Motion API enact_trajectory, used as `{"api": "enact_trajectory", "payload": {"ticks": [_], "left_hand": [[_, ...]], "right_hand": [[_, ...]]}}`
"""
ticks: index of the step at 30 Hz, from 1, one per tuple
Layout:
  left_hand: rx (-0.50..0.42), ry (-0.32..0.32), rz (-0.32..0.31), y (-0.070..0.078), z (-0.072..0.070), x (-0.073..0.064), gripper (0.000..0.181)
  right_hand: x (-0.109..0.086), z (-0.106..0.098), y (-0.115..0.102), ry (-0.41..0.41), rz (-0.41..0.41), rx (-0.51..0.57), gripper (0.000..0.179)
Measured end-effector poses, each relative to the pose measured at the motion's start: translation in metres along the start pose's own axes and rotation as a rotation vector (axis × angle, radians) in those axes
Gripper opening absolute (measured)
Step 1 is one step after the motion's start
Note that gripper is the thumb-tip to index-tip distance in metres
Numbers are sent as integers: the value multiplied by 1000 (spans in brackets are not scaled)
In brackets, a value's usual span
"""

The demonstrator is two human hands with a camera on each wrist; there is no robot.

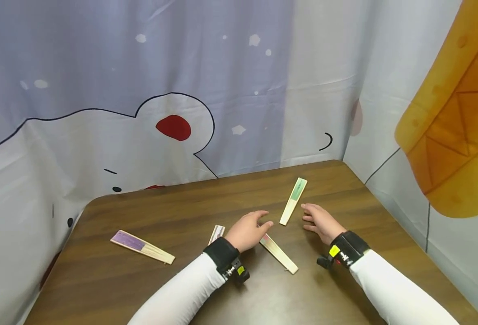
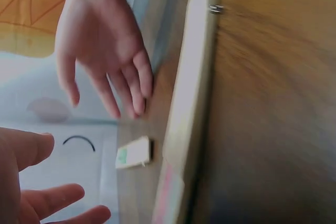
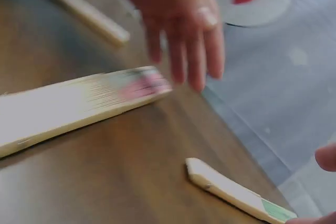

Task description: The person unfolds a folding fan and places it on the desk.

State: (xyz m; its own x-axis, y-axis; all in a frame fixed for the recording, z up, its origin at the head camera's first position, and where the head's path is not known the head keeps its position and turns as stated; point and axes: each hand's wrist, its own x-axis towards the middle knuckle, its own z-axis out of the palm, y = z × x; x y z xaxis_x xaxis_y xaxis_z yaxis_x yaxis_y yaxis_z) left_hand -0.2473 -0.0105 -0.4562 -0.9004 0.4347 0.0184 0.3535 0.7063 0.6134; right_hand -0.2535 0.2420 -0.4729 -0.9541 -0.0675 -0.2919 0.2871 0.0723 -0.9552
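My left hand (image 1: 245,232) hangs over the table with fingers spread, holding nothing. Just below its fingertips lies a folded fan with a pink and grey panel (image 1: 279,254), its bare ribs pointing toward me; the hand hides part of its coloured end. To the right, my right hand (image 1: 322,223) hovers with relaxed fingers and an empty palm. Beside its fingertips rests a folded fan with a green panel (image 1: 293,201). Another folded fan, with a whitish printed panel (image 1: 217,232), is largely covered by the left hand and wrist. The right wrist view shows the left hand's fingers (image 3: 194,56) beyond the pink fan's tip.
A folded fan with a purple panel (image 1: 141,246) lies at the left of the brown wooden table (image 1: 190,203). Printed curtains (image 1: 243,90) hang along the back and right edges. Both wrists wear black camera straps (image 1: 349,249).
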Motion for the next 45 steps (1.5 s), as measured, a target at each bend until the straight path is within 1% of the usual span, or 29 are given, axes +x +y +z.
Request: {"api": "enact_trajectory", "payload": {"ticks": [2,4,7,11,15,18,21,24,26,30,33,35,36,40,43,45], "left_hand": [[18,-25,-3,9,5,11,53],[26,-53,-8,15,9,23,53],[-7,-112,-23,21,14,40,54],[-75,-178,-64,24,20,62,57],[-144,-207,-98,25,29,84,59],[-220,-214,-126,25,33,94,61],[-324,-220,-162,26,37,102,63],[-486,-221,-212,29,40,106,63],[-588,-223,-241,31,40,106,61],[-751,-224,-301,32,41,103,62],[-847,-230,-335,31,41,98,64],[-914,-235,-350,32,39,94,65],[-943,-236,-358,32,38,92,65],[-994,-251,-371,35,34,85,64],[-1008,-251,-364,38,32,83,62],[-1023,-238,-351,39,32,82,57]], "right_hand": [[8,-4,-2,5,37,81,73],[15,-7,-4,13,65,140,73],[21,-11,-7,27,88,211,70],[27,-10,-11,57,104,257,66],[36,-5,-19,113,123,289,67],[42,4,-25,147,139,301,69],[47,9,-28,167,153,315,71],[48,11,-30,182,160,320,68],[48,11,-29,191,166,330,66],[46,10,-24,212,170,359,59],[45,9,-19,203,142,322,54],[44,10,-14,190,113,262,50],[43,10,-12,187,102,230,48],[37,12,-8,178,91,127,43],[34,13,-7,163,103,92,44],[32,14,-6,139,103,88,45]]}}
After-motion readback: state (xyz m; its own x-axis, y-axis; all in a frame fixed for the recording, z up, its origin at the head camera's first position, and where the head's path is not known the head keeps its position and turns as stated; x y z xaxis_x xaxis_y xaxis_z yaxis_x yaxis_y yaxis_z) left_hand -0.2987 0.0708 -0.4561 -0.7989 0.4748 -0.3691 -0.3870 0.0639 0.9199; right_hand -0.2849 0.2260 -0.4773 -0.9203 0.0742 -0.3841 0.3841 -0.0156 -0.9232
